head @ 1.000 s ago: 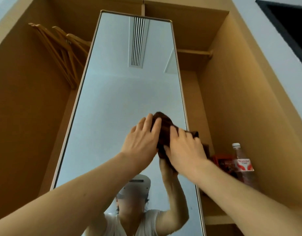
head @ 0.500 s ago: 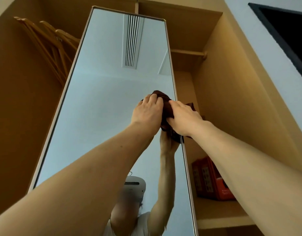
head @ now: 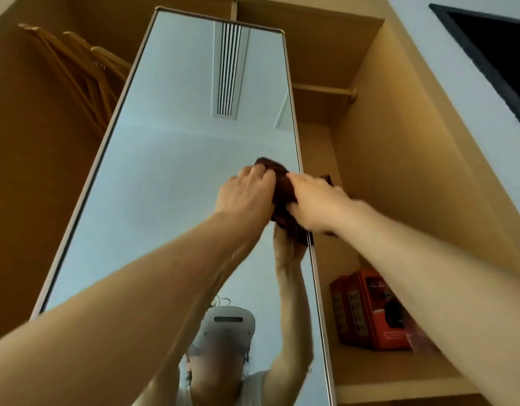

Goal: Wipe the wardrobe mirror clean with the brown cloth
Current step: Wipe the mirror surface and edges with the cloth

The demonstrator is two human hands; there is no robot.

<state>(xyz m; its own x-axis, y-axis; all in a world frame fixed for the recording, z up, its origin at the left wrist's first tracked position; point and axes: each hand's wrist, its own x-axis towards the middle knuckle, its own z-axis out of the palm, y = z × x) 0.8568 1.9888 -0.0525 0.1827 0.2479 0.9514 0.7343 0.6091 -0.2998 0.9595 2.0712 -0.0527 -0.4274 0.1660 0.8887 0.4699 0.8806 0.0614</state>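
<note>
At about ten o'clock in the view, a row of wooden hangers slants inside the left bay of the wardrobe. Just to their right stands the tall mirror, its thin metal frame running from top centre down toward seven and five o'clock; the glass reflects a ceiling vent and, at six o'clock, the person's headset and raised arms.

Near the centre, the left hand reaches up against the glass, fingers curled and pressed together over the left side of the cloth. The bunched brown cloth sits at the hand's three o'clock side, touching its fingertips and knuckles, and lies against the mirror's right edge, a corner of it spilling past the frame.

The right hand meets the cloth from the other side, so the cloth lies at its nine o'clock; its fingers lie flat and close together over the fabric, thumb tucked beneath. The two hands nearly touch across the cloth.

At four o'clock, a red box stands on a shelf in the right bay, partly hidden by the right forearm. At two o'clock a dark framed panel hangs on the white wall.
</note>
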